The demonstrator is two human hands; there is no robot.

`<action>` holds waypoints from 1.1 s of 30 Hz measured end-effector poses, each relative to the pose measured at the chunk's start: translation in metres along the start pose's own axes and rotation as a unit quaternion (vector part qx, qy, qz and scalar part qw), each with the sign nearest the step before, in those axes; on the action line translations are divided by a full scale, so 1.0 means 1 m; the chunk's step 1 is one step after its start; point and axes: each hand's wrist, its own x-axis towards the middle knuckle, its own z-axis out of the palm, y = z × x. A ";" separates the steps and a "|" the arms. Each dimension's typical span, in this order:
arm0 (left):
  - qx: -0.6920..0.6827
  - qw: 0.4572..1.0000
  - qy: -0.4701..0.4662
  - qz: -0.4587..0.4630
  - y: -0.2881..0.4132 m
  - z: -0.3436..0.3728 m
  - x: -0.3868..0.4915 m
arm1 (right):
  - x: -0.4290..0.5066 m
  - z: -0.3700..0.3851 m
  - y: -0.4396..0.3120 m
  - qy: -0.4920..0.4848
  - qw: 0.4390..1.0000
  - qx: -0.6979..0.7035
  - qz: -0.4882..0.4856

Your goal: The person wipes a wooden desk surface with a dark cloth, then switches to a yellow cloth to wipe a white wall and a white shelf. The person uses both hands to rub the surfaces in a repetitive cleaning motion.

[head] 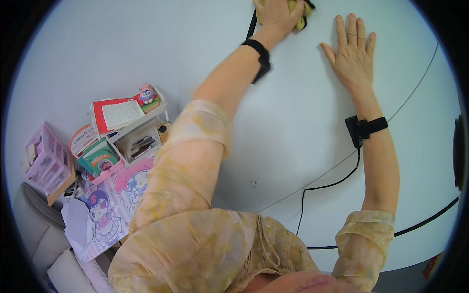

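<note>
At the top of the head view my left hand (280, 16) presses a yellow-green cloth (298, 18) with dark edging against a smooth white surface (285, 121). Part of the cloth lies hidden under the hand. To the right, my right hand (353, 60) rests flat on the same white surface, its fingers spread and nothing in it. Both wrists wear black straps with small black devices. A thin black cable (329, 188) hangs from the device on the right wrist.
At the left, a desk with a cartoon-printed mat (124, 194) holds a white shelf organizer (126, 157), books (97, 159) and papers. A pink plastic drawer unit (47, 164) stands beyond it. Grey cushions (67, 273) lie lower left. A thin seam and a black strip cross the white surface.
</note>
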 end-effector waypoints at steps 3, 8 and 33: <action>0.019 0.986 0.017 -0.166 0.036 0.026 -0.014 | 0.001 -0.008 -0.003 -0.074 0.995 -0.061 0.013; 0.200 0.960 0.082 0.176 0.029 -0.001 -0.061 | 0.010 -0.024 -0.011 -0.132 0.986 -0.104 0.011; 0.001 0.999 0.032 0.011 -0.181 -0.023 -0.007 | 0.059 0.032 -0.124 -0.047 0.990 0.129 -0.026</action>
